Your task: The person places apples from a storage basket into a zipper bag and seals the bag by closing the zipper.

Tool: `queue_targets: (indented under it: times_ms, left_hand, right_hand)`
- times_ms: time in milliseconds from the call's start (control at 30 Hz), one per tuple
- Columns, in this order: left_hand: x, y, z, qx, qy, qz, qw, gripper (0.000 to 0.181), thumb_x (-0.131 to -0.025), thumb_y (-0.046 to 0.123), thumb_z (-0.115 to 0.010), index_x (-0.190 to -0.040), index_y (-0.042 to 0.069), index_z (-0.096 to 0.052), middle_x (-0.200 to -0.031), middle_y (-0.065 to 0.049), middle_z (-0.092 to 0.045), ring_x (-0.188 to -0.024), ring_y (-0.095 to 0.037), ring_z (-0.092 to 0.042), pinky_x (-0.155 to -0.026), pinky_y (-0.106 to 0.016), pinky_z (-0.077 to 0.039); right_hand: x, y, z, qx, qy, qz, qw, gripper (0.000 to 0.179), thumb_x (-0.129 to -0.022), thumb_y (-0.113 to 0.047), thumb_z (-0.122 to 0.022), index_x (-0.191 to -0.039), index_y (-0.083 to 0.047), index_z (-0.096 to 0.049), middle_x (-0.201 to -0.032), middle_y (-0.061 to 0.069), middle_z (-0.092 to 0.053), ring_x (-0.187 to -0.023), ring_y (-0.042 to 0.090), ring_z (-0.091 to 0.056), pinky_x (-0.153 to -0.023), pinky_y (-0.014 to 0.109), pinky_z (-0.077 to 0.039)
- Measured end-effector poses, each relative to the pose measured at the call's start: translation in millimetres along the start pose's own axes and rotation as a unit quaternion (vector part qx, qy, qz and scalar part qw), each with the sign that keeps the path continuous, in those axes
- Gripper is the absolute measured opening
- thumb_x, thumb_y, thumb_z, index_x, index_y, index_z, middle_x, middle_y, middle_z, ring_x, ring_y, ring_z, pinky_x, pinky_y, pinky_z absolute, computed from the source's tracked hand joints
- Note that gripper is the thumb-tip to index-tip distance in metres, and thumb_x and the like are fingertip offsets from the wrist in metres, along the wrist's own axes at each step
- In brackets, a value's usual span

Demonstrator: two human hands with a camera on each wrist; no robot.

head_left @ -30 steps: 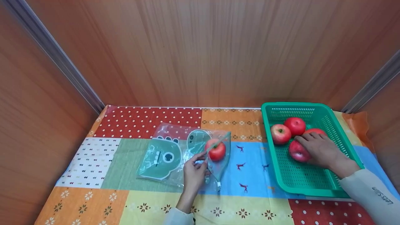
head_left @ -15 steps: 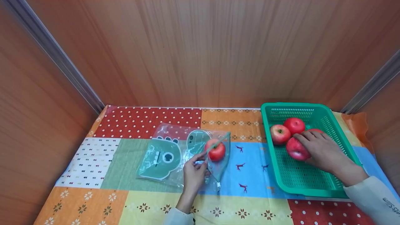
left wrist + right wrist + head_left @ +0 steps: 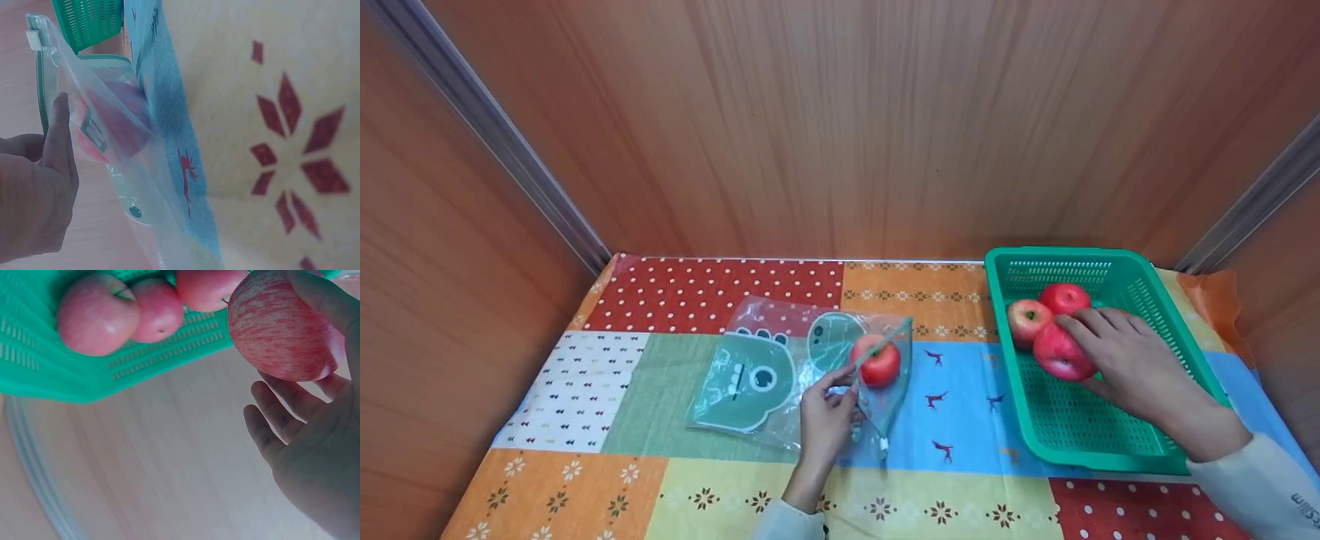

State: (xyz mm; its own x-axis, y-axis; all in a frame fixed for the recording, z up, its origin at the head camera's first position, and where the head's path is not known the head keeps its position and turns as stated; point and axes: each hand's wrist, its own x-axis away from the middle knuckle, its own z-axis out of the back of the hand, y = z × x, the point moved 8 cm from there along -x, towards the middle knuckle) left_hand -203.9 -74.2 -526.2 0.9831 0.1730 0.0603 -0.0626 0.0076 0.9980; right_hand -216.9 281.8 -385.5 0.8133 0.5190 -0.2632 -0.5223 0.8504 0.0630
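My left hand (image 3: 829,416) pinches the edge of a clear zip bag (image 3: 750,375) printed with a green cartoon animal, holding its mouth partly raised. Inside the bag near the opening lies one red apple (image 3: 877,361); the left wrist view shows it blurred through the plastic. Over the green basket (image 3: 1039,442), my right hand (image 3: 1140,367) grips another red apple (image 3: 1062,354) between thumb and fingers. The right wrist view has this striped apple (image 3: 284,326) against the fingers. Beside it in the basket sit more apples, one at the left (image 3: 1030,322) and one behind (image 3: 1065,298).
A patchwork cloth (image 3: 945,292) covers the table. Wooden panels (image 3: 840,127) rise behind and at both sides. The white slider (image 3: 883,444) of the bag hangs at its near right corner. An orange flap of cloth (image 3: 1219,304) bulges right of the basket.
My right hand has lifted the apple a little and shifted it left within the basket, towards the other apples. My left hand and the bag have stayed in place.
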Motion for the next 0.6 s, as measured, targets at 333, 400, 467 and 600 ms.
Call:
queue_targets:
  times_ms: [333, 400, 467, 600]
  left_hand:
    - [1.2, 0.0, 0.4, 0.0, 0.002, 0.008, 1.0, 0.034, -0.099, -0.007, -0.062, -0.131, -0.002, -0.071, -0.111, -0.016, -0.068, -0.071, -0.018, -0.069, -0.062, -0.031, -0.064]
    - [1.1, -0.3, 0.4, -0.003, 0.001, 0.011, 0.9999, 0.034, -0.099, -0.007, -0.062, -0.131, -0.001, -0.071, -0.112, -0.016, -0.067, -0.071, -0.018, -0.069, -0.063, -0.03, -0.064]
    - [0.8, -0.9, 0.2, -0.005, 0.001, 0.014, 0.9999, 0.034, -0.099, -0.007, -0.062, -0.131, 0.0, -0.071, -0.112, -0.015, -0.067, -0.071, -0.017, -0.069, -0.064, -0.03, -0.064]
    - [0.5, -1.0, 0.5, -0.004, 0.001, 0.01, 0.9999, 0.034, -0.099, -0.007, -0.062, -0.131, -0.001, -0.071, -0.111, -0.016, -0.067, -0.071, -0.018, -0.07, -0.063, -0.03, -0.064]
  right_hand:
    - [-8.8, -20, 12, -0.004, 0.018, 0.005, 0.9998, 0.112, -0.044, -0.017, -0.109, -0.142, -0.005, -0.055, -0.132, 0.022, -0.062, -0.12, 0.044, -0.057, -0.082, 0.066, -0.06]
    - [-10.0, -23, 12, -0.007, 0.016, 0.002, 0.9998, 0.112, -0.045, -0.016, -0.109, -0.143, -0.005, -0.054, -0.133, 0.022, -0.062, -0.121, 0.044, -0.057, -0.081, 0.066, -0.06]
    - [-11.3, -26, 12, -0.01, 0.014, -0.001, 0.9999, 0.113, -0.046, -0.015, -0.109, -0.144, -0.005, -0.054, -0.134, 0.021, -0.061, -0.122, 0.044, -0.056, -0.08, 0.066, -0.061]
    - [-13.2, -35, 10, -0.01, 0.017, 0.006, 0.9998, 0.112, -0.046, -0.016, -0.108, -0.143, -0.005, -0.054, -0.134, 0.021, -0.061, -0.124, 0.044, -0.056, -0.079, 0.065, -0.062]
